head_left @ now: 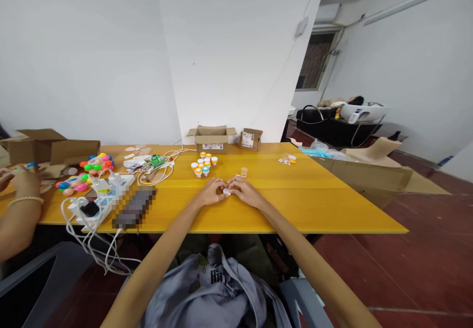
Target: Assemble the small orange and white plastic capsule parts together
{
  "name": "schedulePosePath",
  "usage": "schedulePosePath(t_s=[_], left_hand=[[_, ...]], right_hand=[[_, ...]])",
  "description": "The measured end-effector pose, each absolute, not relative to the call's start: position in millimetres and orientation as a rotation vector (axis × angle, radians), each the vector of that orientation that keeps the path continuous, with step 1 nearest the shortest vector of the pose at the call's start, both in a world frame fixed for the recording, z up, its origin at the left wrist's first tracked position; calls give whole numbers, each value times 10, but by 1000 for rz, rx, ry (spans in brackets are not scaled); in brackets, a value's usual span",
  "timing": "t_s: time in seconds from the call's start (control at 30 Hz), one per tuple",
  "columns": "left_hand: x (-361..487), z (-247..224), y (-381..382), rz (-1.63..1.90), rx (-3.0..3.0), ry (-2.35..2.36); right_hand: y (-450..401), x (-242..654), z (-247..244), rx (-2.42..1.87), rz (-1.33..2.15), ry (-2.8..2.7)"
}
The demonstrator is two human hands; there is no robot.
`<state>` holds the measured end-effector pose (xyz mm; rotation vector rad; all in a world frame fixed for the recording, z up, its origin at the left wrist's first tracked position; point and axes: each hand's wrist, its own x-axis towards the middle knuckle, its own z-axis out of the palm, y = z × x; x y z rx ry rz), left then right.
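A small whitish clear piece is pinched between both hands, low over the yellow table. My left hand closes on its left side, and my right hand has its fingers on the right side. Just behind my right hand stands a small clear cup. Beyond my left hand is a group of small white-bodied containers with orange lids, one of them blue. Fine detail of the held piece is too small to make out.
Open cardboard box and smaller carton stand at the back. Small parts lie right. Left are a power strip, cables, a blurred dark device, colourful balls and another person's hands.
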<state>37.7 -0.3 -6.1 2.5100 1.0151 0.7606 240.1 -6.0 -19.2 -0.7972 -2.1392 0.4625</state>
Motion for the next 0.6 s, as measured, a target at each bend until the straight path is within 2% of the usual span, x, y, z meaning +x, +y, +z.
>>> schedulePosePath(t_s=[0.6], left_hand=[[374,-57,-18,788,2517,978]], right_hand=[[-102,2391,-155,-843,384,-2163]])
